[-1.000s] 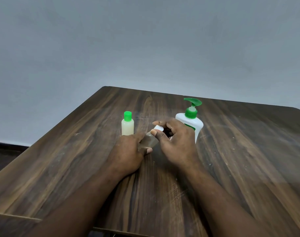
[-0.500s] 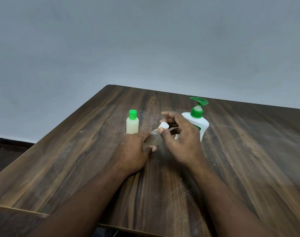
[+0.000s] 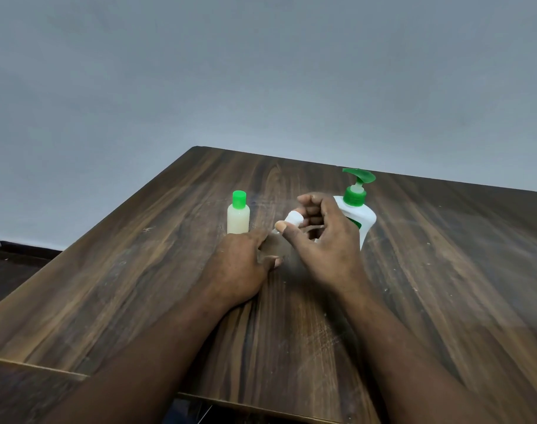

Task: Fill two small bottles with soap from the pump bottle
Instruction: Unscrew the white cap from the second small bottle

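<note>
On the wooden table [image 3: 138, 286] my left hand [image 3: 239, 264] grips a small clear bottle [image 3: 276, 244], tilted toward the right and looking empty. My right hand [image 3: 325, 240] pinches that bottle's white cap [image 3: 293, 218] between thumb and fingers. A second small bottle [image 3: 238, 216], filled with pale cream soap and closed by a green cap, stands upright just behind my left hand. The white pump bottle [image 3: 360, 215] with its green pump head stands behind my right hand, partly hidden by it.
A plain grey wall rises beyond the table's far edge. The table's left edge runs diagonally, with dark floor [image 3: 13, 264] below it. The near edge lies under my forearms.
The view has shifted slightly, so everything sits a little further right. My right hand's fingers have turned around the white cap. The left hand keeps its hold on the clear bottle.
</note>
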Demonstrator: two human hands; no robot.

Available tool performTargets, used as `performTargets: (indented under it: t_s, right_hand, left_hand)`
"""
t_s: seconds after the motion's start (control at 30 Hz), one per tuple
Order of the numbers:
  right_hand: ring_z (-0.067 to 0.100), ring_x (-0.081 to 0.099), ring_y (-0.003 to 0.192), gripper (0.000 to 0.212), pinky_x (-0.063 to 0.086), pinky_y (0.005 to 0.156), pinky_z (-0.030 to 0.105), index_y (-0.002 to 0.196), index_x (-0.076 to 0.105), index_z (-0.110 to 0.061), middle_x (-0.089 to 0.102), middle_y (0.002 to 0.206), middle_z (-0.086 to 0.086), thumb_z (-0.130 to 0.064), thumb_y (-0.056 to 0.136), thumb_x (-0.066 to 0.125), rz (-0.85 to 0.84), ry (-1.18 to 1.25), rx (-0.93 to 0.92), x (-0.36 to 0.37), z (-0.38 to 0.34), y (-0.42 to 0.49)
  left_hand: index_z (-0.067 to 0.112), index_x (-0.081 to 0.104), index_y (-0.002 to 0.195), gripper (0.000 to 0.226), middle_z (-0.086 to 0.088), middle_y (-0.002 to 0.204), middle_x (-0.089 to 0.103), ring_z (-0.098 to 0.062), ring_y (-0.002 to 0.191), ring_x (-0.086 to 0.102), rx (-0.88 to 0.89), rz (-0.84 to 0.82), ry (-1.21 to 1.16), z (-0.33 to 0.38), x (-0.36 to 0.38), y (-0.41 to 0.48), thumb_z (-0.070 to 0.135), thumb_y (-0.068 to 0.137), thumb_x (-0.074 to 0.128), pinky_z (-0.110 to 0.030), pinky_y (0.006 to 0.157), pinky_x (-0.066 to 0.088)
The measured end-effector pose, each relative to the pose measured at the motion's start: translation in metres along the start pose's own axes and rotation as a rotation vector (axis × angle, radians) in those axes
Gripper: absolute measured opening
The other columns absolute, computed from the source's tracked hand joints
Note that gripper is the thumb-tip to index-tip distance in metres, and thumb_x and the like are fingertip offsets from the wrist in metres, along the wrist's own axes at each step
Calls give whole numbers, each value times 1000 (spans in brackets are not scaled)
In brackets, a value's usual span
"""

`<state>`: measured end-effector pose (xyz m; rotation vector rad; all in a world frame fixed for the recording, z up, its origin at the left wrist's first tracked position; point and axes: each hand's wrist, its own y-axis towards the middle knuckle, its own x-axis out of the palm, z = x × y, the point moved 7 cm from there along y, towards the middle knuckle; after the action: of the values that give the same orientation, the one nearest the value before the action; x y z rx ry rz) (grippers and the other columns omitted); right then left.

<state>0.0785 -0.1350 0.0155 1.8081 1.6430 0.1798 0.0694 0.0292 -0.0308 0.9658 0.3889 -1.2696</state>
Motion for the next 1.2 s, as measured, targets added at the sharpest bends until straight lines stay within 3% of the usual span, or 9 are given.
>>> performTargets:
  t_s: [0.13, 0.3, 0.5, 0.6, 0.7, 0.8, 0.9, 1.1, 1.2]
  right_hand:
    - [9, 66, 80, 31, 54, 70, 15, 102, 65, -25, 69, 90, -9, -26, 83, 89, 17, -61, -19, 4, 1, -2]
    - [4, 70, 90, 41, 53, 76, 15, 117, 66, -26, 72, 103, -11, -13, 84, 86, -45, 48, 8, 2, 0, 0]
    - [8, 65, 80, 32, 52, 71, 14, 105, 67, -20, 70, 94, -9, -26, 83, 90, 44, 39, 4, 3, -1, -1]
    - [7, 64, 77, 24, 51, 70, 13, 103, 70, -17, 71, 91, -8, -16, 85, 87, 41, 64, 7, 1, -1, -1]
    - [1, 69, 92, 31, 53, 77, 14, 114, 70, -20, 74, 102, -10, -10, 88, 82, -19, 99, 14, 0, -1, 1]
    - [5, 69, 97, 40, 54, 79, 15, 119, 67, -22, 73, 107, -8, -19, 85, 87, -7, 129, 27, 3, -1, 0]
    - [9, 65, 83, 36, 53, 71, 14, 106, 67, -19, 71, 96, -5, -28, 81, 91, 41, 86, 35, 4, -1, -1]
    - [0, 69, 88, 27, 51, 74, 11, 106, 67, -22, 75, 99, -8, -13, 87, 84, 10, 107, 19, 0, -1, 0]
    - [2, 72, 96, 30, 53, 78, 13, 111, 67, -21, 77, 101, -7, -13, 88, 83, -18, 123, 30, 4, 1, 0]
  left_hand:
    - [35, 59, 102, 24, 18, 77, 55, -7, 78, 57, -14, -6, -19, -2, 1, 1, 38, 86, 77, -21, 61, 36]
    - [36, 52, 95, 26, 16, 80, 57, -5, 78, 57, -22, -41, -16, -3, 4, 0, 41, 86, 77, -24, 61, 38]
    - [30, 61, 111, 33, 13, 88, 66, -6, 82, 62, -15, -52, -55, -3, 6, 2, 42, 84, 77, -30, 69, 50]
    - [33, 57, 94, 25, 14, 81, 62, -4, 76, 58, -16, -47, -37, -2, 4, 1, 43, 84, 78, -28, 63, 44]
    - [35, 45, 77, 35, 14, 74, 56, -4, 70, 54, -30, -42, -9, -3, 4, 1, 43, 84, 78, -25, 57, 33]
    - [34, 59, 96, 24, 13, 77, 59, -6, 74, 58, -22, -47, -32, -3, 5, 1, 41, 84, 78, -26, 59, 37]
    - [31, 62, 118, 39, 13, 80, 60, -6, 77, 59, -8, -44, -49, -2, 5, 1, 40, 84, 78, -26, 63, 41]
    - [35, 46, 78, 34, 14, 74, 55, -4, 71, 53, -32, -43, -21, 1, 2, 0, 43, 85, 78, -26, 57, 34]
    - [36, 46, 81, 32, 14, 74, 55, -2, 71, 53, -33, -52, -14, 1, 1, -1, 42, 85, 78, -25, 57, 33]
